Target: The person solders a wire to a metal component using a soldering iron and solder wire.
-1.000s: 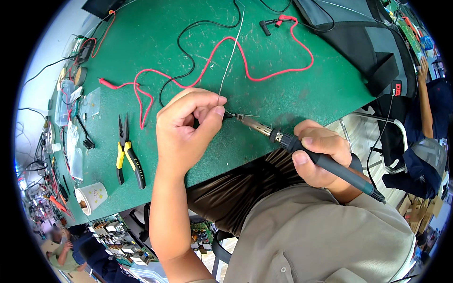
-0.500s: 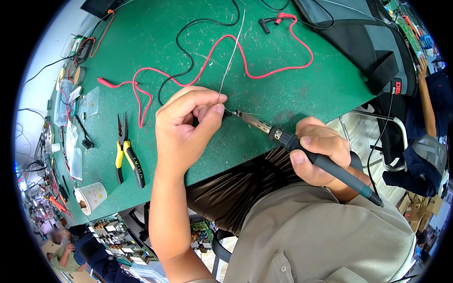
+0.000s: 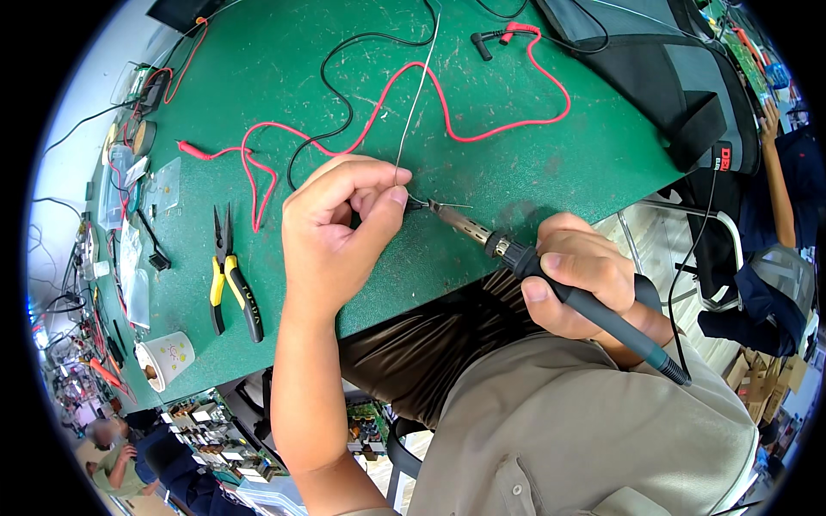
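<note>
My right hand (image 3: pixel 578 277) is wrapped round the dark grey handle of a soldering iron (image 3: pixel 471 229). The iron's tip meets thin bare metal leads (image 3: pixel 449 205) just beyond my left fingertips. Between the thumb and index finger of my left hand (image 3: pixel 348 225) is a thin silvery solder wire (image 3: pixel 416 105), which runs away toward the far edge of the bench. A small dark piece with the leads sticks out beside my left thumb; my fingers hide most of it. Left of that hand lie long-nose pliers (image 3: pixel 227 275) with yellow and black handles.
Red (image 3: pixel 447 112) and black test leads curl across the green bench mat (image 3: pixel 516 176). A paper cup (image 3: pixel 165 359) lies at the near left edge, with small parts and bags beyond it. A grey and black bag (image 3: pixel 637 69) rests far right. Other people sit at the sides.
My right hand and the soldering iron have shifted slightly left, with the handle's rear end a little lower. The solder wire has swung slightly left. My left hand keeps its pinch.
</note>
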